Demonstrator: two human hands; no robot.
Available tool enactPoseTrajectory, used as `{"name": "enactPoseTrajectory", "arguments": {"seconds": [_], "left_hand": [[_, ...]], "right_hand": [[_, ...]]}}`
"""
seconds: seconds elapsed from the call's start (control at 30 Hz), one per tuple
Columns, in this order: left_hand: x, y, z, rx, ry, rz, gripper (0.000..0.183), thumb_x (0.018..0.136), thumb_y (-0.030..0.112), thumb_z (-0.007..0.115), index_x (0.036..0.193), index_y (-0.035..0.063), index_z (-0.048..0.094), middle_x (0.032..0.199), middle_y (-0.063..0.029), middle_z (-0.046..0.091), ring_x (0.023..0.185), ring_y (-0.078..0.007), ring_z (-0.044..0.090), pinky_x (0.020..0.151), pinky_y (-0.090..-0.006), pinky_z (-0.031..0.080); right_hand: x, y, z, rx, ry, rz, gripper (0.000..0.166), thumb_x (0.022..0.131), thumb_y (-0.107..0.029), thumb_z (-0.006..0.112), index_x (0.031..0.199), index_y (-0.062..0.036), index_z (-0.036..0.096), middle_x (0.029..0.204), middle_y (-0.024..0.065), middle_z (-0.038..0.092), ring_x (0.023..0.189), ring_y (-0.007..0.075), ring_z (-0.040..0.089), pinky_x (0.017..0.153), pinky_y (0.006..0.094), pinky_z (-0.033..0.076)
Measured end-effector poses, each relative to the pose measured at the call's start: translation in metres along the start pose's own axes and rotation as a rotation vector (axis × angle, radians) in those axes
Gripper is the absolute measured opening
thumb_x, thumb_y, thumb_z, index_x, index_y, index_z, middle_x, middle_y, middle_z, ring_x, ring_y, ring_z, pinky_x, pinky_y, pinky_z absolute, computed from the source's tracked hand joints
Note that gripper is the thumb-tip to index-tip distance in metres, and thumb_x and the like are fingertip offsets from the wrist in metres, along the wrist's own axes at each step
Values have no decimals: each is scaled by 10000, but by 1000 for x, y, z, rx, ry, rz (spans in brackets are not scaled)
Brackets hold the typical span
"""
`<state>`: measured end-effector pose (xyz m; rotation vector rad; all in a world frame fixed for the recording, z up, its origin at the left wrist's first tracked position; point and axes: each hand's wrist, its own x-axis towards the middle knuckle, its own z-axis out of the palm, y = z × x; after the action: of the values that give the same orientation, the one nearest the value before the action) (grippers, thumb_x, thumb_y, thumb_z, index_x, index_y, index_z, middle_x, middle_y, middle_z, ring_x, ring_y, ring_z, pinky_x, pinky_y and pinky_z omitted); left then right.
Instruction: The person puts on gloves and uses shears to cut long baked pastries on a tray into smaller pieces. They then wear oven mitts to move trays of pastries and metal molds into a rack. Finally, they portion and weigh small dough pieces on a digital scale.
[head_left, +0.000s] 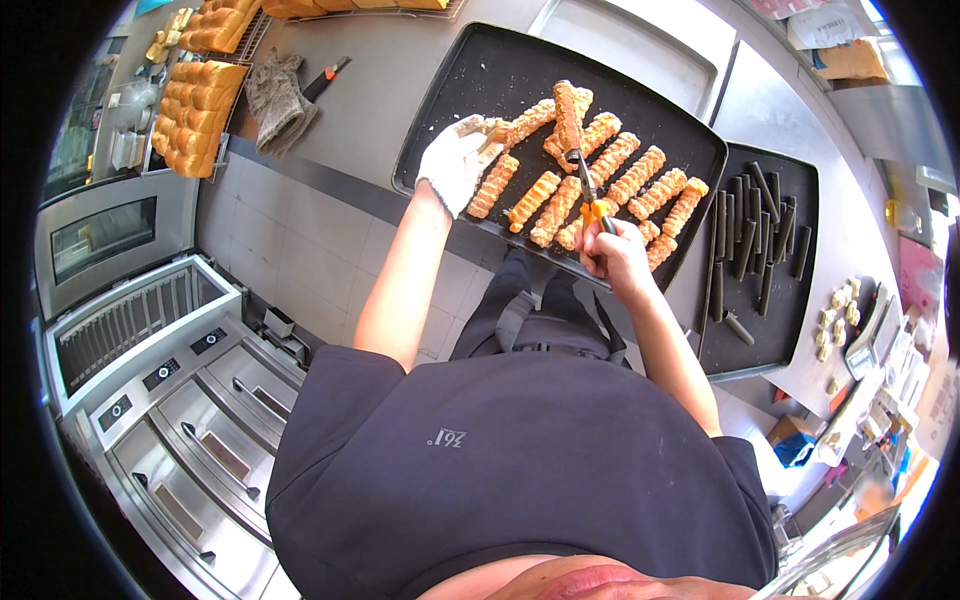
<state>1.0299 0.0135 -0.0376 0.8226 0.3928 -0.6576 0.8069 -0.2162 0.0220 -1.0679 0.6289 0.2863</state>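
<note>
My right hand (611, 251) grips needle-nose pliers (589, 187) with orange and black handles. Their jaws are at the near end of a dark tube (574, 156) inside a golden-brown, ridged pastry roll (568, 116). That roll lies tilted over other rolls on a large black baking tray (457, 82). On my left hand (457, 161) is a white glove with browned fingertips. Its fingers meet the end of another pastry roll (532, 120); whether they grip it cannot be made out. Several more rolls (636, 174) lie in slanted rows across the tray.
Dark metal tubes (757, 217) lie on a second black tray (799, 300) at the right. Bread loaves (196, 112), a stained glove (276, 97) and an orange-black knife (328, 79) are at the upper left. Small pale pieces (836, 319) sit far right. A steel oven (202, 420) stands lower left.
</note>
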Motion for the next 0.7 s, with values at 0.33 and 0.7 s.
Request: {"name": "enactPoseTrajectory", "arguments": {"seconds": [0.33, 0.7], "left_hand": [[-15, 8, 31, 1312, 187, 545, 324, 985, 166, 718, 1292, 74, 761, 1092, -116, 815, 1078, -278, 769, 992, -413, 580], [-25, -2, 81, -56, -226, -200, 443, 1117, 376, 533, 1395, 52, 651, 1413, -166, 703, 1179, -304, 728, 998, -443, 610]], "right_hand": [[-2, -1, -3, 249, -227, 46, 45, 763, -47, 523, 780, -18, 554, 939, 190, 618, 550, 183, 488, 486, 302, 376], [-12, 11, 2, 963, -637, 264, 146, 779, -159, 626, 739, -55, 532, 952, 157, 564, 595, 178, 459, 487, 276, 386]]}}
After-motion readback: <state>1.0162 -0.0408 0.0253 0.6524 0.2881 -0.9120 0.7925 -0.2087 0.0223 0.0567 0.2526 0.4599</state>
